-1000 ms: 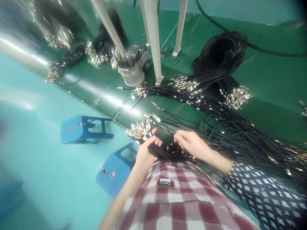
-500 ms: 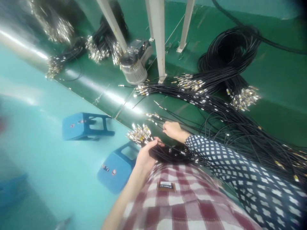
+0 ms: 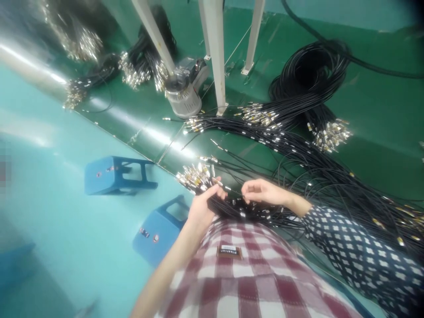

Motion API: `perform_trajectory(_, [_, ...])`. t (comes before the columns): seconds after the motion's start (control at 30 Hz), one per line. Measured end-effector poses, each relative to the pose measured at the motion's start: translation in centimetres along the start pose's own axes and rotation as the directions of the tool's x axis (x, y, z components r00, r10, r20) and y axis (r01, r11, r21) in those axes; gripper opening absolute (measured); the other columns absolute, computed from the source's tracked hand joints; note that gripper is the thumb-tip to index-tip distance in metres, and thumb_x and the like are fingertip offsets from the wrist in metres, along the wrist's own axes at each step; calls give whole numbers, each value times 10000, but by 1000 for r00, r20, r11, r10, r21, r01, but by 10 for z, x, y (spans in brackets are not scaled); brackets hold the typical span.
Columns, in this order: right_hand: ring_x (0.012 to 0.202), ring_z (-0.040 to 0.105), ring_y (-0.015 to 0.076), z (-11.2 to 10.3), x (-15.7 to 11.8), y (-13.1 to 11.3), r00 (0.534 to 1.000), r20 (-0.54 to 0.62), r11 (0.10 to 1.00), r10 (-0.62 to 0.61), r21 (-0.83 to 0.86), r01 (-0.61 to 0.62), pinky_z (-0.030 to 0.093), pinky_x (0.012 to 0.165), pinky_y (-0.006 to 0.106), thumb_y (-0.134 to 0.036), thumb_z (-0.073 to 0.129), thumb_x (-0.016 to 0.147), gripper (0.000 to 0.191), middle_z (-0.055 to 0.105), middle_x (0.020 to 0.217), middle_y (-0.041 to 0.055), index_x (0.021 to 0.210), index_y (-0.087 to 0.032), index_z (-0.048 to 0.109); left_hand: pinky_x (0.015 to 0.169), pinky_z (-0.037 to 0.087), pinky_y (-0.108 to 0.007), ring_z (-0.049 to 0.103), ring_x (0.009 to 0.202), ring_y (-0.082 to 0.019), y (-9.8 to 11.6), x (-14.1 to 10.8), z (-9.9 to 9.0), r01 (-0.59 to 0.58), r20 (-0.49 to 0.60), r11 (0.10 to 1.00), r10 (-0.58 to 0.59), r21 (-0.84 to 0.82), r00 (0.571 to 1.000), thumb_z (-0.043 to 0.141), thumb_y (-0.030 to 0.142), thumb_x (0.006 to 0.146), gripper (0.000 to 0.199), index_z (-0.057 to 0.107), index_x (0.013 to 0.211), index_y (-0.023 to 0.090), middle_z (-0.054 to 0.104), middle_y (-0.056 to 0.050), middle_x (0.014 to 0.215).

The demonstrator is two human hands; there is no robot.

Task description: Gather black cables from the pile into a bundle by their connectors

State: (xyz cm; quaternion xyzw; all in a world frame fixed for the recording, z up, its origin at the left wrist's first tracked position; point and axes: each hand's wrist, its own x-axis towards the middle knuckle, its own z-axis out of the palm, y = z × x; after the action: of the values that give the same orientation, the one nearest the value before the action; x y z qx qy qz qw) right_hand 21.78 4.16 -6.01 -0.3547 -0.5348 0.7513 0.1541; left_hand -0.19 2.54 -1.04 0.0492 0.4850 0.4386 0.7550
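My left hand [image 3: 204, 205] is wrapped round a bundle of black cables [image 3: 228, 210] just above my checked apron. The bundle's silvery connector ends [image 3: 195, 178] fan out beyond my thumb, towards the left. To the right, my right hand [image 3: 260, 191] pinches a single thin black cable [image 3: 236, 192] whose metal tip lies by my left fingers. Loose cables [image 3: 245, 164] with metal ends lie on the green surface just past both hands. A thick spread of more black cables [image 3: 331, 172] runs off to the right.
Coiled cables [image 3: 276, 86] with connector ends lie at the back right. Pale table legs [image 3: 217, 57] stand behind a grey-white machine [image 3: 182, 99]. Further cable bundles [image 3: 135, 70] sit at the upper left. Two blue stools [image 3: 101, 176] are on the turquoise floor at left.
My right hand has drawn back to the right and slightly down, and now pinches a cable leading to my left hand. My left hand keeps its hold on the bundle.
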Motion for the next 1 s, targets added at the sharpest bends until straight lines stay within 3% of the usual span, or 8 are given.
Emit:
perform_trajectory(0.13, [661, 555, 111, 6, 5, -19, 1000, 17, 1000, -21, -4, 21, 426, 599, 235, -523, 629, 837, 383, 674, 782, 40, 851, -141, 594, 664, 462, -278, 518, 565, -119, 0, -3, 3, 22, -27, 999, -21, 23, 999, 769, 208, 692, 159, 635, 684, 122, 528, 7, 552])
perform_trajectory(0.3, [689, 544, 121, 40, 19, -53, 934, -297, 903, -199, -425, 58, 403, 631, 252, -423, 563, 919, 255, 688, 869, 18, 877, -188, 655, 600, 440, -254, 522, 553, -111, -1, -4, 1, 42, -100, 997, -34, 71, 994, 768, 254, 698, 261, 583, 566, 128, 548, -9, 557])
perform_trajectory(0.4, [788, 575, 153, 44, 10, -32, 889, -287, 738, -357, -671, 80, 419, 693, 271, -377, 459, 984, 285, 674, 877, 37, 880, -199, 656, 595, 436, -251, 499, 544, -101, -1, -1, 0, 26, -125, 999, -22, 28, 992, 772, 224, 689, 249, 567, 578, 136, 513, 12, 548])
perform_trajectory(0.5, [882, 586, 198, 27, -15, 9, 904, -228, 612, -362, -789, 46, 445, 747, 310, -366, 437, 991, 297, 672, 937, 78, 912, -205, 674, 594, 436, -253, 465, 526, -93, 0, 0, 1, 18, -145, 1000, -20, -11, 989, 779, 190, 676, 233, 560, 610, 144, 472, 34, 537])
perform_trajectory(0.57, [933, 587, 209, 15, -29, 27, 885, -294, 642, -360, -767, 6, 462, 805, 333, -362, 463, 979, 266, 669, 999, 91, 932, -205, 673, 596, 439, -254, 470, 527, -96, 0, 1, 1, 27, -152, 1000, -27, -3, 988, 777, 192, 680, 227, 563, 624, 142, 478, 30, 539])
perform_trajectory(0.67, [1030, 572, 212, 13, -28, 21, 825, -405, 735, -394, -678, 18, 460, 891, 341, -377, 521, 950, 234, 645, 1091, 100, 1013, -201, 663, 601, 445, -250, 473, 530, -96, 1, 1, 2, 35, -137, 999, -36, -10, 990, 771, 186, 687, 215, 567, 636, 139, 483, 28, 539])
perform_trajectory(0.9, [623, 572, 126, 45, 13, -23, 846, -484, 896, -226, -444, -14, 443, 648, 243, -332, 377, 1002, 364, 632, 667, 12, 790, -178, 630, 638, 469, -256, 522, 563, -106, -1, -2, -6, -4, -101, 1000, 3, -19, 995, 743, 168, 709, 257, 674, 953, 125, 548, 24, 605])
perform_trajectory(1.0, [600, 561, 113, 50, 18, -24, 891, -407, 872, -201, -488, -26, 418, 623, 225, -316, 450, 977, 313, 634, 648, -4, 776, -174, 644, 628, 466, -256, 538, 552, -96, 0, -1, -11, 13, -53, 1000, -12, 19, 999, 745, 168, 686, 316, 685, 992, 116, 639, -11, 725])
